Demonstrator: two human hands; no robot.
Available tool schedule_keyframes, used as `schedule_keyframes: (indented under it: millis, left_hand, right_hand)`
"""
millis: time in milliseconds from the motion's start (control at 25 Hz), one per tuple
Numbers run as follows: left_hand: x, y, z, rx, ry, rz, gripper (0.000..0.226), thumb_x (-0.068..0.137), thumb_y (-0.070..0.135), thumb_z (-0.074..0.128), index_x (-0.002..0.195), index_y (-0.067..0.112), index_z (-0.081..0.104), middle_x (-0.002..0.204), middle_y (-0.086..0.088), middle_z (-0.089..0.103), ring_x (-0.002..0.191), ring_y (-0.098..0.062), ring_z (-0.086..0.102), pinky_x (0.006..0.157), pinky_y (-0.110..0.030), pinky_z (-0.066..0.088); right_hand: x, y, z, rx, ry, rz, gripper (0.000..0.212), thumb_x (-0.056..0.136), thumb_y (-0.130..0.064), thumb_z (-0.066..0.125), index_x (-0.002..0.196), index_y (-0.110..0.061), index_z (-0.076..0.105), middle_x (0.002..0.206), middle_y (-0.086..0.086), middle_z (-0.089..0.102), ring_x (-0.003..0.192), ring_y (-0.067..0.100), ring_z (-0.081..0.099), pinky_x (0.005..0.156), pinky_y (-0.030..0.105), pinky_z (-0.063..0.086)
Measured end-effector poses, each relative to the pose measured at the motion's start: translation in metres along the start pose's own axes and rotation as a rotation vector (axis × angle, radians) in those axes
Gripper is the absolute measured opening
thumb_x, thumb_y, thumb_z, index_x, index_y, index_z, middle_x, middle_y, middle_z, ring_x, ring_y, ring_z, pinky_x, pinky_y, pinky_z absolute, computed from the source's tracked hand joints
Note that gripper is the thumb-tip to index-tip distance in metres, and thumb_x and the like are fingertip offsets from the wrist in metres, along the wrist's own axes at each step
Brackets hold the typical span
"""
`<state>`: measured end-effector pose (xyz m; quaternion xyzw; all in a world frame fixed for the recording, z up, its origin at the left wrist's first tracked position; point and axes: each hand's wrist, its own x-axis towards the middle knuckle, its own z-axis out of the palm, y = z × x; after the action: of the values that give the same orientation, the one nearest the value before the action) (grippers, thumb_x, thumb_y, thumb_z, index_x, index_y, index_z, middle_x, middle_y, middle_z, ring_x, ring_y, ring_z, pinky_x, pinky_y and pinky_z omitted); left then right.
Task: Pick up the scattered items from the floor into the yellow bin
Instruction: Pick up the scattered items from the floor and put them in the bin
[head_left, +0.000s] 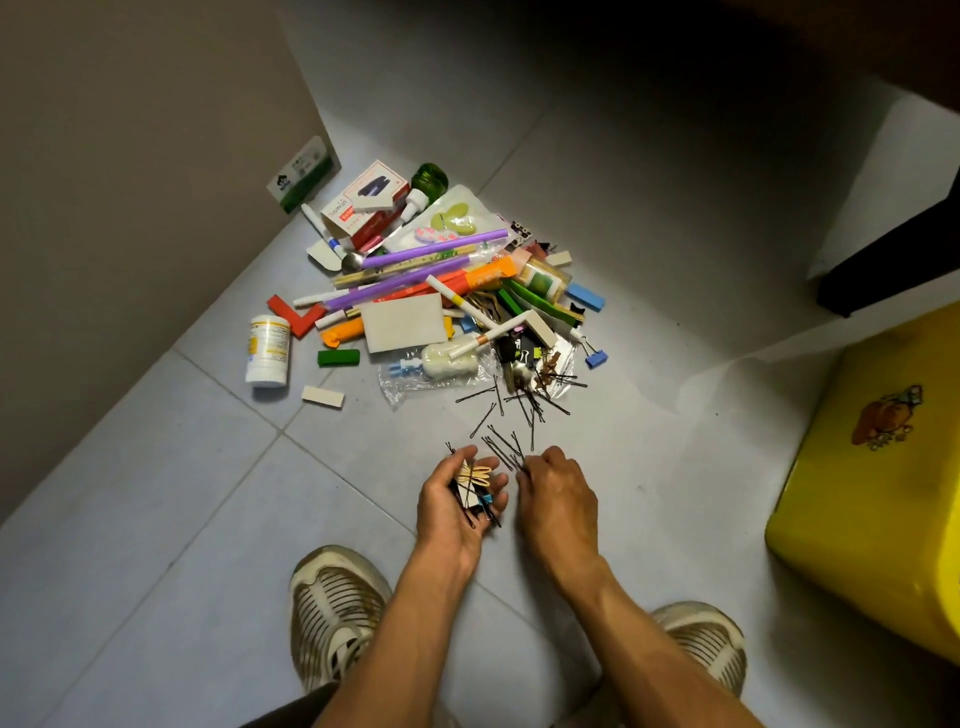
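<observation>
A pile of scattered items (436, 291) lies on the grey tiled floor: straws, pens, coloured blocks, a white card, boxes, clips. Black hairpins (524, 405) are strewn at its near edge. My left hand (457, 499) is cupped palm up and holds a bunch of small items: rubber bands, hairpins and a blue clip. Beside it, my right hand (558, 493) reaches palm down onto the floor, its fingertips pinching black hairpins (506, 449). The yellow bin (878, 483) stands at the right edge, partly cut off.
A white pill bottle (267, 351) lies left of the pile, with a green block (338, 357) and a cream block (322, 396) nearby. A wall runs along the left. My two shoes (335, 613) are at the bottom. A dark furniture leg (893, 249) stands at the upper right.
</observation>
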<state>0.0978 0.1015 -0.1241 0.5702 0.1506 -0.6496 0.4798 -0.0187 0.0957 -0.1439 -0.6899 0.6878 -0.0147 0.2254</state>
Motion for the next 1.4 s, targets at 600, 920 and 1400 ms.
schedule_keyframes:
  millis: [600, 920, 1400]
  left_hand:
    - [-0.038, -0.001, 0.060, 0.027, -0.206, -0.010, 0.041, 0.099, 0.045, 0.039, 0.106, 0.012, 0.063, 0.092, -0.014, 0.071, 0.075, -0.027, 0.068, 0.059, -0.031, 0.052]
    - [-0.177, -0.066, 0.177, 0.063, -0.426, -0.040, 0.033, 0.098, 0.034, 0.048, 0.091, 0.010, 0.070, 0.086, -0.017, 0.072, 0.072, -0.027, 0.071, 0.062, -0.034, 0.056]
    - [-0.242, -0.119, 0.252, 0.628, -0.729, 0.130, 0.058, 0.101, 0.054, 0.025, 0.138, 0.018, 0.052, 0.139, 0.003, 0.055, 0.132, -0.018, 0.046, 0.106, -0.034, 0.036]
  right_hand:
    - [-0.014, -0.009, -0.120, 0.889, -0.157, 0.161, 0.019, 0.092, -0.020, 0.064, 0.077, -0.012, 0.074, 0.064, 0.002, 0.069, 0.052, 0.012, 0.060, 0.050, 0.029, 0.050]
    - [-0.086, 0.027, -0.232, 1.718, 0.667, 0.534, 0.022, 0.093, -0.013, 0.057, 0.085, -0.014, 0.077, 0.089, 0.003, 0.076, 0.085, 0.010, 0.070, 0.074, 0.023, 0.052]
    - [-0.122, 0.169, -0.310, 1.733, 1.117, 0.735, 0.037, 0.096, -0.026, 0.055, 0.127, -0.008, 0.063, 0.130, 0.011, 0.063, 0.120, 0.023, 0.059, 0.102, 0.037, 0.047]
